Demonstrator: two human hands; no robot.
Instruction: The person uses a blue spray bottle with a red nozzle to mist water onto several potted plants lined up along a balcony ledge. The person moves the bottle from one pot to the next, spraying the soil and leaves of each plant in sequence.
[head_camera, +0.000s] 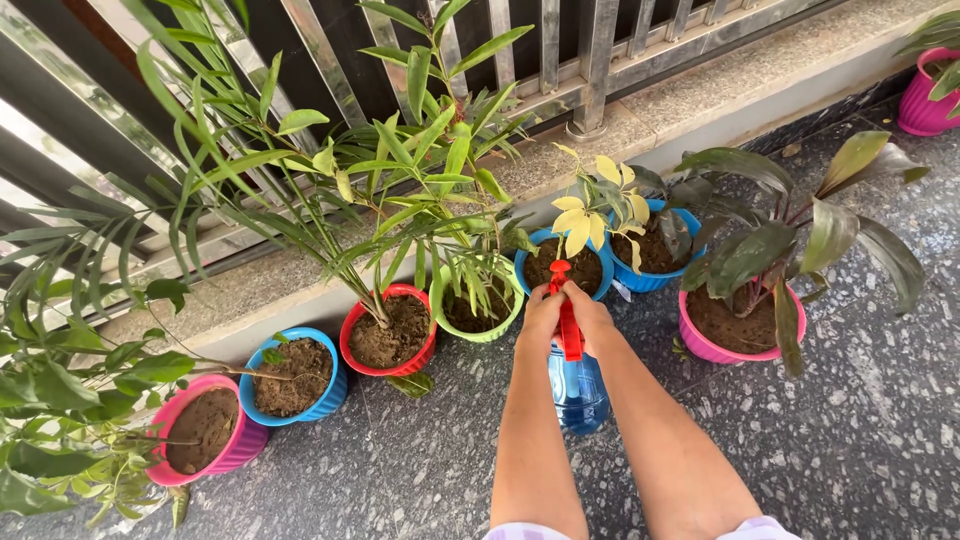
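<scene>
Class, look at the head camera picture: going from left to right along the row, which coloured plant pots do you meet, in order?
Pink pot → blue pot → red pot → green pot → blue pot behind the spray bottle → next blue pot → pink pot with dark leaves → pink pot in the far corner.

1. There is one view only, from a camera worn on the person's head, so no part of the scene is shared with a second view.
2. It looks steeply down and forward over the person's own forearms, which enter from the bottom edge, middle to right.
3. It faces a row of plant pots on the speckled stone floor (880, 440), with a raised ledge (700, 90) and a metal railing (590, 60) beyond them at the top.
4. The hands (566, 305) sit near the middle of the picture, close to the lens; the pots lie just beyond them.
5. The horizon is tilted: the ledge runs from lower left to upper right.
</scene>
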